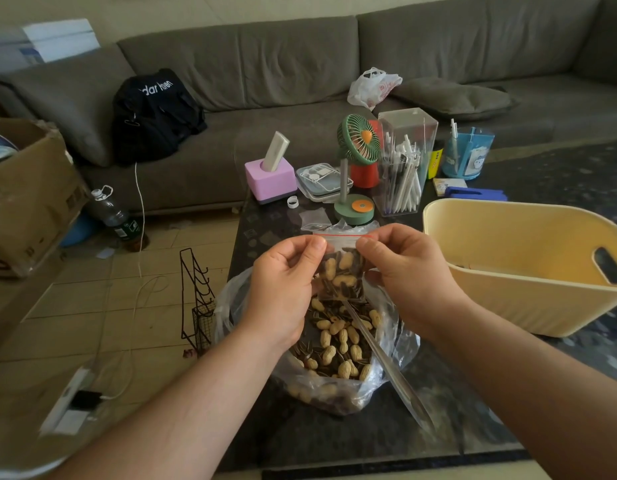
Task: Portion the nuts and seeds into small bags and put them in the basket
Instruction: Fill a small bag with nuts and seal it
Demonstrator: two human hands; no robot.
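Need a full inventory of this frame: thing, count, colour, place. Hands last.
small zip bag: 1, clear with red strip, holding peanuts and seeds, held above the big bag
big bag: 1, clear, peanuts and seeds inside, table front
spoon: 1, metal, lying in the big bag
basket: 1, yellow, table right
table: 1, dark
fan: 1, green and orange, table rear
pen box: 1, clear, beside the fan
pink holder: 1, table rear left
blue cup: 1, table rear right
sofa: 1, grey, behind the table
backpack: 1, black, on the sofa
bottle: 1, clear, on the floor
cardboard box: 1, brown, left
left hand: pinches the zip bag's top
right hand: pinches the zip bag's top
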